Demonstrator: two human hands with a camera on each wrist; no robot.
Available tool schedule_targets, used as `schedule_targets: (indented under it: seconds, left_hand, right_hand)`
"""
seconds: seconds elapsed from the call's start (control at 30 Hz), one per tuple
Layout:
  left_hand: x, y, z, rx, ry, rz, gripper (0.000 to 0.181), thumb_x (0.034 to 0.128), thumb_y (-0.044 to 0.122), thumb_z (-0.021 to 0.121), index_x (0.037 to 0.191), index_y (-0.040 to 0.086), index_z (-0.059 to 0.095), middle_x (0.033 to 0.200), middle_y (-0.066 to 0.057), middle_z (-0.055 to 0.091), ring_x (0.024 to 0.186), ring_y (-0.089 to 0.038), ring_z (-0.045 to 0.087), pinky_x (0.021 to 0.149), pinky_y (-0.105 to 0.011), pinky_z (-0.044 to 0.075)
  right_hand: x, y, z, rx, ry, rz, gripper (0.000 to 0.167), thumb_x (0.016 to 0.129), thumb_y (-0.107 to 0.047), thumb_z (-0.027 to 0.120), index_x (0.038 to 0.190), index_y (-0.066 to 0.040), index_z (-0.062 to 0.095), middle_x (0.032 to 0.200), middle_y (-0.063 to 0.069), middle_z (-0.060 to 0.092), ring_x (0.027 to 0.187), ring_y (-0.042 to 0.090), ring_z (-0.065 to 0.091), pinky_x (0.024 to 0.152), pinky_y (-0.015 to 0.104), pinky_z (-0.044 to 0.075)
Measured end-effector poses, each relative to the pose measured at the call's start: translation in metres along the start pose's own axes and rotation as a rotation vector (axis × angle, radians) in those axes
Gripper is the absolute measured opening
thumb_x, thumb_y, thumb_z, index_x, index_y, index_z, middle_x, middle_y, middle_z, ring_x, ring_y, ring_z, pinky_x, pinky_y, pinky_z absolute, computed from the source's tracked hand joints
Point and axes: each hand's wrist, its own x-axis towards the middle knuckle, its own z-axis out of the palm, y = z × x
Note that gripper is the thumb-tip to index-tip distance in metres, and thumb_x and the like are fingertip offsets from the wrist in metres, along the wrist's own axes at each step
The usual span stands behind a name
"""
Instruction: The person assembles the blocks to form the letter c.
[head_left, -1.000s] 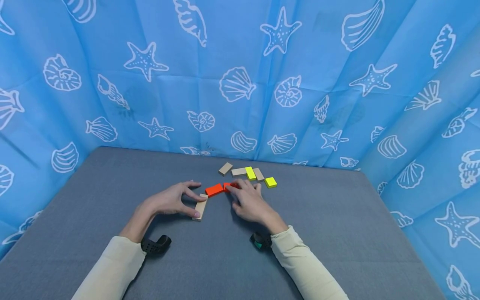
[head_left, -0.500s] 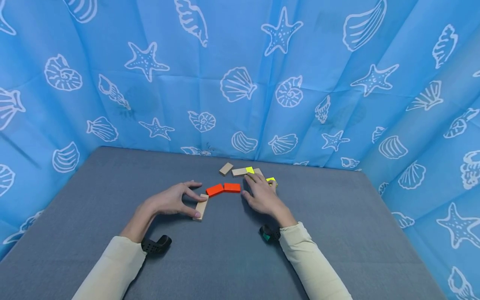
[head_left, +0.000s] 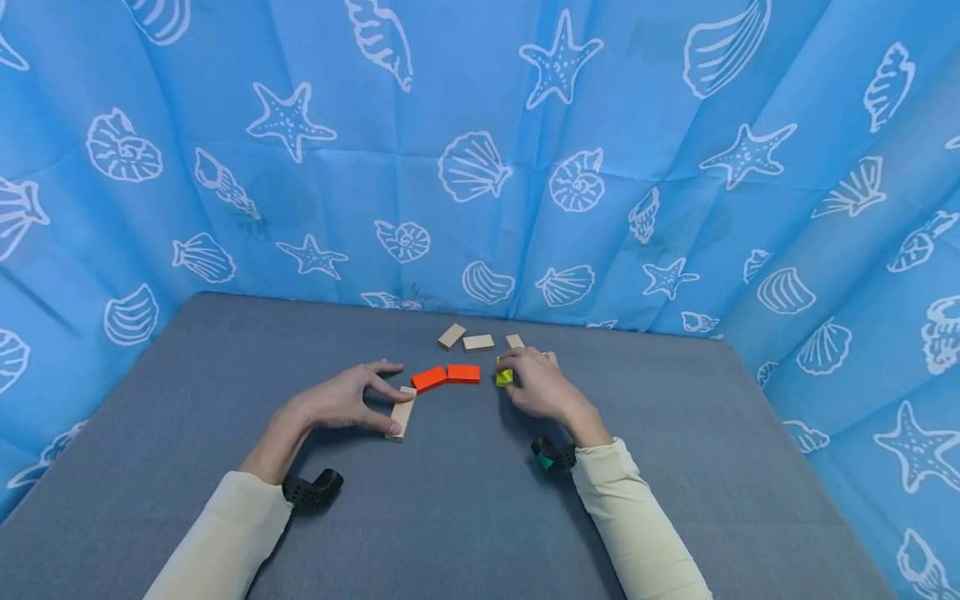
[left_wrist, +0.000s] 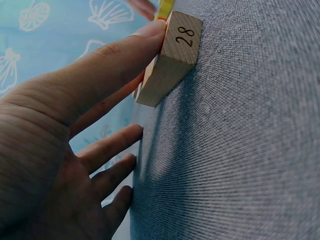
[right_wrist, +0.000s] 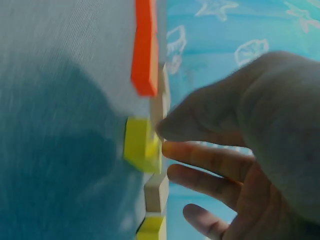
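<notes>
In the head view, my left hand [head_left: 333,402] pinches a plain wooden block [head_left: 402,417] between thumb and index finger, the other fingers spread loose. The left wrist view shows the number 28 on that block's end [left_wrist: 184,39]. Two red blocks, one tilted [head_left: 428,379] and one level [head_left: 463,374], run rightward from its far end. My right hand [head_left: 546,387] pinches a yellow block [head_left: 504,378] just right of the red pair, thumb and index finger at its top edge. The right wrist view is blurred, so whether this block touches the table is unclear.
Behind the red blocks lie two plain wooden blocks, one slanted [head_left: 452,337] and one level [head_left: 477,342]. Another wooden block [head_left: 514,341] is partly covered by my right hand. A second yellow block [right_wrist: 152,230] lies beyond it. A blue shell-print curtain [head_left: 480,167] borders the grey table [head_left: 450,517].
My right hand has left the level red block, gone right to the back row, taken a yellow block and drawn it nearer. My left hand stays put on its wooden block.
</notes>
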Motion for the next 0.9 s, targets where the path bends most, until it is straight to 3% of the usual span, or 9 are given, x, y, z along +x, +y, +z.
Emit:
schedule_targets:
  seconds: [0.1, 0.17, 0.27, 0.37, 0.47, 0.73, 0.9]
  left_hand:
    - [0.0, 0.0, 0.0, 0.0, -0.001, 0.0, 0.058, 0.076, 0.036, 0.091, 0.129, 0.021, 0.073, 0.162, -0.012, 0.035, 0.152, -0.043, 0.015, 0.113, -0.073, 0.017]
    - [0.0, 0.001, 0.0, 0.002, -0.002, 0.0, 0.058, 0.0761, 0.036, 0.091, 0.129, 0.02, 0.072, 0.162, -0.012, 0.035, 0.152, -0.043, 0.015, 0.113, -0.072, 0.017]
    - [0.001, 0.001, 0.0, 0.007, -0.002, -0.002, 0.058, 0.0761, 0.036, 0.091, 0.129, 0.02, 0.072, 0.161, -0.012, 0.035, 0.152, -0.042, 0.016, 0.113, -0.072, 0.018]
    - [0.001, 0.0, 0.001, 0.01, -0.003, -0.007, 0.059, 0.0762, 0.037, 0.09, 0.13, 0.02, 0.072, 0.162, -0.011, 0.035, 0.152, -0.042, 0.016, 0.113, -0.072, 0.018]
    - [0.001, -0.001, 0.001, 0.012, -0.002, -0.01, 0.059, 0.0762, 0.037, 0.09, 0.13, 0.021, 0.072, 0.162, -0.011, 0.035, 0.152, -0.043, 0.016, 0.113, -0.072, 0.018]
    - [0.001, -0.002, 0.001, 0.016, -0.004, 0.006, 0.059, 0.0762, 0.037, 0.09, 0.129, 0.02, 0.072, 0.162, -0.012, 0.035, 0.152, -0.042, 0.016, 0.113, -0.072, 0.018]
    - [0.001, -0.002, 0.001, 0.02, -0.002, 0.003, 0.059, 0.0763, 0.038, 0.09, 0.129, 0.021, 0.072, 0.162, -0.011, 0.035, 0.152, -0.042, 0.016, 0.113, -0.072, 0.017]
  right_hand:
    - [-0.001, 0.005, 0.001, -0.025, -0.027, -0.002, 0.04, 0.088, 0.006, 0.06, 0.124, -0.005, 0.072, 0.139, 0.014, 0.06, 0.132, 0.037, 0.05, 0.109, 0.062, 0.028]
    - [-0.001, 0.008, 0.002, -0.042, -0.025, -0.014, 0.041, 0.087, 0.008, 0.061, 0.124, -0.007, 0.073, 0.136, 0.013, 0.061, 0.129, 0.036, 0.052, 0.107, 0.06, 0.031]
    - [0.0, 0.011, 0.005, -0.077, 0.01, -0.035, 0.038, 0.089, 0.007, 0.066, 0.121, -0.01, 0.075, 0.118, 0.01, 0.064, 0.11, 0.03, 0.058, 0.093, 0.049, 0.039]
    - [0.002, 0.013, 0.01, -0.107, 0.059, -0.031, 0.031, 0.089, 0.001, 0.074, 0.117, -0.011, 0.078, 0.099, 0.006, 0.059, 0.089, 0.024, 0.051, 0.077, 0.039, 0.037]
    - [0.004, 0.015, 0.016, -0.112, 0.106, -0.012, 0.026, 0.088, -0.007, 0.079, 0.114, -0.009, 0.079, 0.093, 0.004, 0.055, 0.084, 0.021, 0.045, 0.076, 0.037, 0.036]
    - [0.008, 0.017, 0.026, 0.076, 0.148, 0.062, 0.028, 0.088, -0.018, 0.082, 0.113, -0.006, 0.078, 0.096, 0.004, 0.062, 0.083, 0.019, 0.054, 0.074, 0.035, 0.047]
    - [0.011, 0.014, 0.03, 0.116, 0.14, 0.098, 0.027, 0.087, -0.02, 0.082, 0.109, -0.004, 0.078, 0.094, 0.004, 0.065, 0.082, 0.018, 0.057, 0.074, 0.034, 0.051]
